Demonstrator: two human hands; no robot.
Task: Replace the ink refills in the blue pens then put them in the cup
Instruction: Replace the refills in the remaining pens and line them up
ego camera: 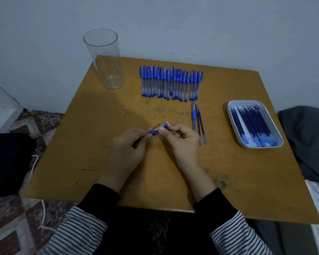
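A: Grip status?
B: Left hand (129, 150) is gripping the blue pen (156, 132) by its barrel, mid-table; right hand (180, 142) is pinching the cap end.
A: Tip?
B: Likely uncapping. Person should be pulling straight along the axis, barrel steady. Cup (104, 59) is sitting empty, far left.

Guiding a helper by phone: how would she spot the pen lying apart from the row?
On the wooden table, find the row of blue pens at the far edge. Nearer, by its right end, left of the white tray, lies the single pen. It is thicker than the two bare refills beside it.
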